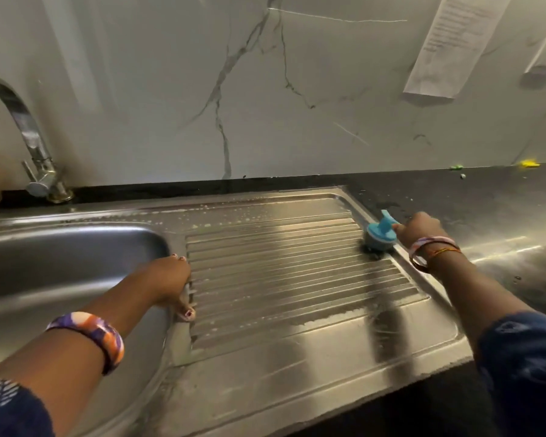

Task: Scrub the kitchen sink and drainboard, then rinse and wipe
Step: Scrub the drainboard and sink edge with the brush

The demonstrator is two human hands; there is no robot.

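Drainboard of ribbed steel fills the middle of the view, wet and flecked with suds, with the sink basin joined to it on the left and a dark desk running off to the right. A sheet of paper hangs on the marble wall at upper right; it carries printed lines, but they are too blurred to read, and no brand or label shows on anything else.

The right hand has its grip closed round the blue handle of a scrub brush, fingers curled about the stem. The brush stands bristles-down at the drainboard's far right edge, right where the ribs meet the raised rim, so the brush head lies just left of the knuckles and below them. Thin bangles circle that wrist.

The left hand rests on the ridge between basin and drainboard (fingers bent over the edge, painted nails showing), its grip lying on the steel and holding no tool. A wide orange and purple bangle sits on that forearm.

A chrome tap rises behind the basin at far left.
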